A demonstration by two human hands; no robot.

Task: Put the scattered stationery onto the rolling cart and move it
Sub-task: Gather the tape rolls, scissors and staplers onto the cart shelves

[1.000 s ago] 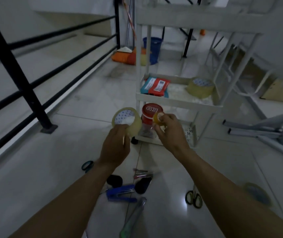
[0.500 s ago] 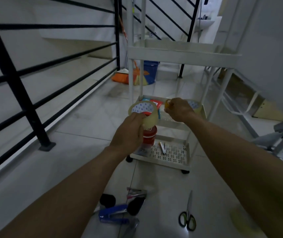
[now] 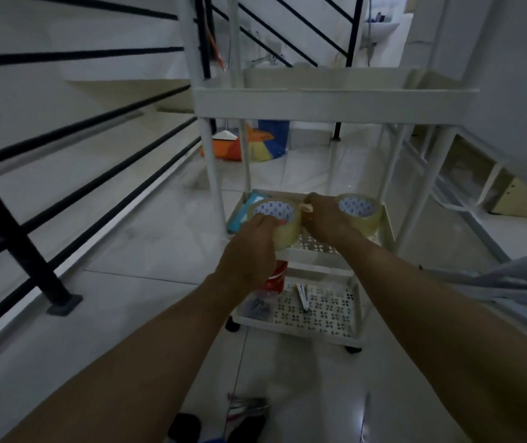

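Left hand (image 3: 249,247) grips a tape roll (image 3: 279,223) over the cart (image 3: 335,100) middle shelf — right hand (image 3: 322,219) beside it, closed on a small roll (image 3: 306,207).

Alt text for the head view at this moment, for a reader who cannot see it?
Left hand holds a clear tape roll over the white cart's middle shelf, where another roll already sits; right hand grips something small. More stationery lies on the floor.

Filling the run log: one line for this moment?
left hand: holds tape roll | right hand: small item, over cart middle shelf | second roll: shelved
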